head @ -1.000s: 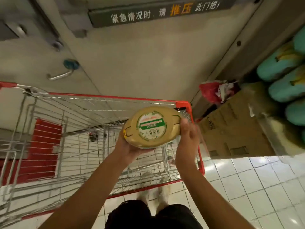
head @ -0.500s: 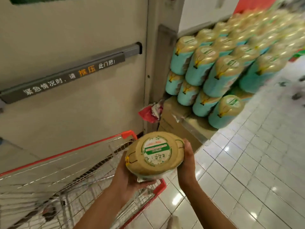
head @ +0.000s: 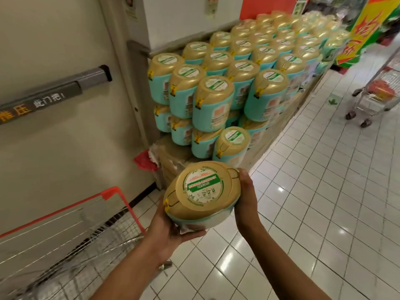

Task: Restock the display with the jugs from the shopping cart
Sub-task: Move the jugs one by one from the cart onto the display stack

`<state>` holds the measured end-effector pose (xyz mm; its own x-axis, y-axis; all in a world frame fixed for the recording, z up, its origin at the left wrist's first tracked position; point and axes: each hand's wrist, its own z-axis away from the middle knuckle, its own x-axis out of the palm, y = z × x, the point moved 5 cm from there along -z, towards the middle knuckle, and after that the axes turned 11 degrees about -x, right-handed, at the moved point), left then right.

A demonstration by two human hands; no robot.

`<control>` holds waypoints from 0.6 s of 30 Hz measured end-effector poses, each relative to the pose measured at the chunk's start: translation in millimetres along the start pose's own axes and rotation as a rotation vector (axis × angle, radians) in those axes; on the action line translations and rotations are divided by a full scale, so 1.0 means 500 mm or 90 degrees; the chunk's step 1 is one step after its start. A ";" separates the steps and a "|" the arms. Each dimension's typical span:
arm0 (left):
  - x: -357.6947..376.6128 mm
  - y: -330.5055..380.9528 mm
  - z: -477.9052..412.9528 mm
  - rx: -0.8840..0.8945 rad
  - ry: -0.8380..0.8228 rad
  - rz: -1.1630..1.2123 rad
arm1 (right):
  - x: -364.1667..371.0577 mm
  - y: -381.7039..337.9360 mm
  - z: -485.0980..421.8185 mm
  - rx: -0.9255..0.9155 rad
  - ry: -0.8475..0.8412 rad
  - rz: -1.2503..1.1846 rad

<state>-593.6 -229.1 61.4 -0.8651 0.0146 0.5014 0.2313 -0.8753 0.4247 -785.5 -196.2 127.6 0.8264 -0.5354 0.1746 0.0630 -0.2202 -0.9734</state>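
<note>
Now both hands hold one jug (head: 202,192) up in the air. The left hand (head: 171,226) cups it from below, with fingers curled round its bottom edge. The right hand (head: 245,198) grips its far side, thumb up on the gold top. The jug's round white and green label faces up.

Just past the hands stands the display (head: 216,98). It is full of the same jugs, gold on top and blue-green on the sides, packed close in two layers. They sit on a brown cardboard surface (head: 173,156).

Down to the left of the left hand is the shopping cart (head: 112,192), with wire sides and a red rim. Behind it is a pale door (head: 54,148) with a grey push bar (head: 65,87). Something red and crumpled (head: 145,162) lies between the door and the surface.

Under the hands the floor (head: 303,191) has shiny white tiles. Far off to the right of the right hand another cart (head: 376,94) stands near a yellow and red sign (head: 363,29).
</note>
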 end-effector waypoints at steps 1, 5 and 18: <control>0.024 -0.003 -0.009 0.005 0.002 -0.010 | -0.023 -0.003 -0.018 0.003 -0.001 -0.002; 0.117 -0.001 -0.040 0.014 0.007 -0.047 | -0.089 -0.005 -0.098 0.000 -0.016 -0.020; 0.328 0.147 -0.184 0.018 0.037 -0.035 | -0.131 -0.007 -0.374 -0.045 0.074 0.040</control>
<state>-759.5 -335.5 105.8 -0.9013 0.0338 0.4319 0.1941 -0.8598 0.4722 -944.5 -312.7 147.1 0.7571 -0.6396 0.1330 -0.0301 -0.2375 -0.9709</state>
